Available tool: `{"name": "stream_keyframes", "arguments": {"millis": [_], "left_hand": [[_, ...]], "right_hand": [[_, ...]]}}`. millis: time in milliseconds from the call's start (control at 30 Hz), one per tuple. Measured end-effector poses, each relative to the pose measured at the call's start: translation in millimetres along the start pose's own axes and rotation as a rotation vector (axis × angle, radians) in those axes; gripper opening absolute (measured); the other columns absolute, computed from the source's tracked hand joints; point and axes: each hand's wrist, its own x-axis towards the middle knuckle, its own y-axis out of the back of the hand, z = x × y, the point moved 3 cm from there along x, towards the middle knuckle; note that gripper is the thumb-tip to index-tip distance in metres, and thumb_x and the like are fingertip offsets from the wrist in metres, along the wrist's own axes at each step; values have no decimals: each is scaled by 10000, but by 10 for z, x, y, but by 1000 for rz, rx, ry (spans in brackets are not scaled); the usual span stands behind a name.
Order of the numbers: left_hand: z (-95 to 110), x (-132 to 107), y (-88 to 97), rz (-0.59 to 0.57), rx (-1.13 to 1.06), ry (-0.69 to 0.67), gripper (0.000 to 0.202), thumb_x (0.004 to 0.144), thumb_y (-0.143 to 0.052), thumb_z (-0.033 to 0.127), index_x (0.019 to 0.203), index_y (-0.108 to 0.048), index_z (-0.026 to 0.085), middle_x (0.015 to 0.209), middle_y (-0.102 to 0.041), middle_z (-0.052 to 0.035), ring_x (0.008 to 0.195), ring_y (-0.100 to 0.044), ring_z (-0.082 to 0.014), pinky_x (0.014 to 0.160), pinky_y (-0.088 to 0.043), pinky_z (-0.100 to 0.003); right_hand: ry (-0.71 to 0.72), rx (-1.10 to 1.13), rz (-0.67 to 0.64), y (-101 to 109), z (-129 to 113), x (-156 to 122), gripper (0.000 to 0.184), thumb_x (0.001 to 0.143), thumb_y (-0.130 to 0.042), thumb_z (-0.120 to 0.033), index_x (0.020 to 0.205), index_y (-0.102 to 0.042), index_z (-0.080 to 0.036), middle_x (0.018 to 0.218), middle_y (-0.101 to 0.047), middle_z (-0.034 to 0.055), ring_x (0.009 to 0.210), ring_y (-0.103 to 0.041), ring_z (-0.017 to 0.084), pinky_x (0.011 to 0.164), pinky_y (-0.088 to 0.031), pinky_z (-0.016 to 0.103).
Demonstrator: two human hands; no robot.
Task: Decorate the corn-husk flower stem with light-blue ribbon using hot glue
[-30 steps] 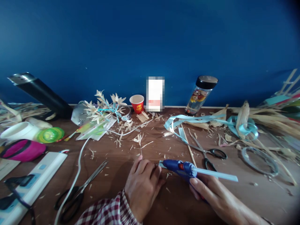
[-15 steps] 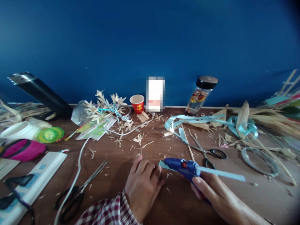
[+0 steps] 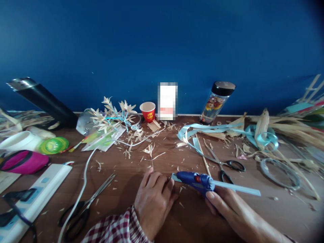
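Observation:
My right hand [image 3: 227, 206] is wrapped round the handle of a blue hot glue gun [image 3: 193, 180], which has a long pale glue stick [image 3: 238, 188] out of its back. The gun's tip points left, over a short piece of light-blue ribbon [image 3: 174, 177]. My left hand [image 3: 155, 199] rests low on the table, back upward and fingers closed, with its thumb side at the ribbon's end. A husk flower [image 3: 149, 150] lies just beyond, its thin stem running down to my left fingers. What lies under the left palm is hidden.
Scissors lie at left [image 3: 87, 206] and right [image 3: 221, 163]. A white cable [image 3: 84, 182] crosses near a power strip [image 3: 44, 182]. Behind stand a red paper cup [image 3: 147, 112], a glass bottle [image 3: 215, 103] and several husk flowers [image 3: 113, 114]. Loose blue ribbon [image 3: 212, 127] and a clear ring [image 3: 279, 173] lie right.
The glue gun and my right hand have shifted slightly left, and the glue stick's back end with them. My left hand stays nearly still.

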Motion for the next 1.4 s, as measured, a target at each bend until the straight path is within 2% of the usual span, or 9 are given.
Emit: {"name": "stream_keyframes", "arguments": {"millis": [100, 233, 367, 500, 733, 1000, 1200, 1400], "left_hand": [[1, -1, 4, 10, -3, -4, 208, 801, -587, 272, 989, -629, 196, 870, -637, -34, 875, -551, -219, 973, -360, -515], [-2, -4, -2, -9, -10, 12, 207, 799, -589, 278, 984, -632, 196, 870, -636, -28, 882, -545, -218, 979, -356, -505], [-1, -10, -5, 1, 4, 6, 200, 804, -583, 270, 981, -636, 192, 860, -640, -25, 875, -545, -210, 991, -344, -495], [-4, -7, -13, -15, -3, 15, 206, 804, -583, 278, 985, -634, 195, 877, -638, -26, 894, -543, -217, 994, -342, -494], [1, 4, 14, -30, 0, 23, 219, 804, -583, 284, 993, -633, 187, 886, -636, -29, 901, -546, -223, 992, -347, -500], [-11, -13, -2, -39, -2, 20, 229, 804, -582, 289, 1005, -631, 191, 902, -636, -30, 904, -544, -221, 1000, -335, -510], [-10, -14, -5, -61, -1, 30, 230, 816, -568, 295, 1012, -629, 191, 903, -635, -28, 917, -542, -219, 1001, -334, -509], [-9, -12, -16, -57, 10, 18, 245, 817, -564, 298, 1033, -620, 195, 918, -630, -29, 939, -534, -225, 1002, -324, -516]], "right_hand": [[3, 18, 54, 2, 8, 12, 438, 905, -325, -528, 695, -523, -198, 638, -555, 8, 612, -514, 149, 596, -431, 266], [-16, 2, 8, -17, 21, 14, 433, 903, -326, -532, 728, -532, -194, 644, -562, 7, 598, -516, 145, 595, -433, 268], [-10, 10, 56, 1, 21, 7, 428, 905, -333, -522, 719, -536, -194, 651, -566, 10, 611, -520, 148, 604, -436, 270], [-1, -12, 28, -1, 22, 17, 406, 897, -369, -509, 704, -545, -198, 630, -573, 4, 589, -525, 146, 583, -433, 261], [12, -9, 43, 18, -75, 26, 495, 907, -303, -531, 709, -601, -188, 625, -597, 20, 611, -548, 160, 609, -442, 265], [-26, 47, 34, 18, -116, 20, 519, 907, -288, -544, 701, -598, -183, 598, -594, 15, 577, -540, 153, 588, -433, 266], [-18, 1, -9, 23, -88, 24, 538, 911, -268, -548, 702, -598, -178, 615, -581, 21, 591, -536, 155, 608, -434, 278], [-21, 43, -66, 61, -24, 12, 524, 916, -255, -550, 805, -599, -170, 641, -590, 21, 608, -544, 155, 617, -442, 273]]}}
